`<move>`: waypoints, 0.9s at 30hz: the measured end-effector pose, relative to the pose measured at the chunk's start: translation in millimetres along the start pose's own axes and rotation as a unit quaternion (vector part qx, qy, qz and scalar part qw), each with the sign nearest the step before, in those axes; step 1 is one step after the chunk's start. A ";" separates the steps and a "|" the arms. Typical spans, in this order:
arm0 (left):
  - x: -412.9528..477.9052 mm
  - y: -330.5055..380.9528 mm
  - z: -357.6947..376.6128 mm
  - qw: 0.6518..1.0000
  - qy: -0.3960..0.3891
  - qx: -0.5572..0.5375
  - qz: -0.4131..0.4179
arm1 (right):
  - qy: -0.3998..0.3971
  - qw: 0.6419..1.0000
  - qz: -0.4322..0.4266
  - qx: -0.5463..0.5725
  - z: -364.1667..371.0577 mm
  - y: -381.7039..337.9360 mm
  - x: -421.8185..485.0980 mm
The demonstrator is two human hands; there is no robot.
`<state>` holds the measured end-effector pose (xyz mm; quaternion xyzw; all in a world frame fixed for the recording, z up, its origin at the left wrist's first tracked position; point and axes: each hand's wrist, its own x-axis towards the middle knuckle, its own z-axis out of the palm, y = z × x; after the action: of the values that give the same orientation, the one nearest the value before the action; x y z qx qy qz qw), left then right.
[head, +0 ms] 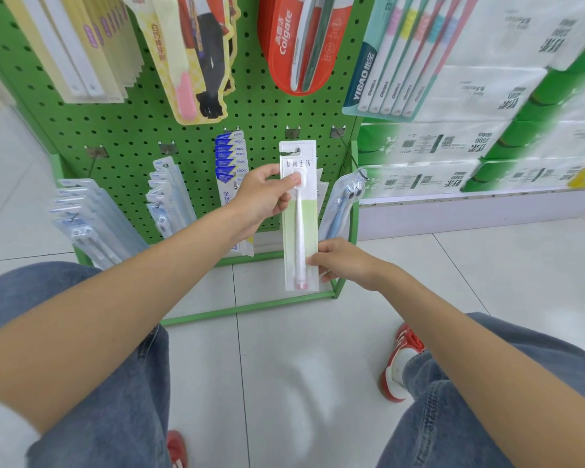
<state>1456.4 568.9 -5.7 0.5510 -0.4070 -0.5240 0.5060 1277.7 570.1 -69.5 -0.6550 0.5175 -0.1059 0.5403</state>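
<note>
The toothbrush pack (299, 231) is held upright in front of the green pegboard (142, 130), gripped at both ends. The left hand (260, 201) is curled round its upper part, the thumb pressed on the blister over the brush head and the other fingers behind the card. The right hand (345, 261) pinches the lower right edge, fingers closed on it.

The hang slot sits just above the left thumb. The metal hook (293, 132) is a little higher again, and whether its peg is already through the slot cannot be told from here. This looks like the moment of fitting the pack onto that peg.

To do it well, let the left fingers steer — they are nearest the slot — and use the right fingers only to keep the bottom from swinging. Keep the card flat to the board and line the slot up with the peg tip. Then slide it back squarely against the similar packs (322, 188) just behind the left fingertips. Mind the blue toothbrush pack (338, 211) hanging just above the right fingers — a tilt that way could knock it.
</note>
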 end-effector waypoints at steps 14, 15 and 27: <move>3.3 0.5 -0.5 0.999 0.038 0.014 0.013 | -0.052 0.997 -0.015 -0.046 4.0 8.0 -0.3; 4.2 0.0 -0.8 0.999 0.040 0.027 0.014 | -0.045 0.997 -0.019 -0.053 5.2 8.3 -0.2; -0.1 7.5 -0.4 0.992 0.040 0.119 0.008 | 0.027 0.991 -0.078 -0.101 21.9 5.8 -4.5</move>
<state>1457.4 567.9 1.7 0.6247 -0.4499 -0.4454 0.4570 1287.8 587.4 -81.0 -0.7414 0.4873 -0.1125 0.4474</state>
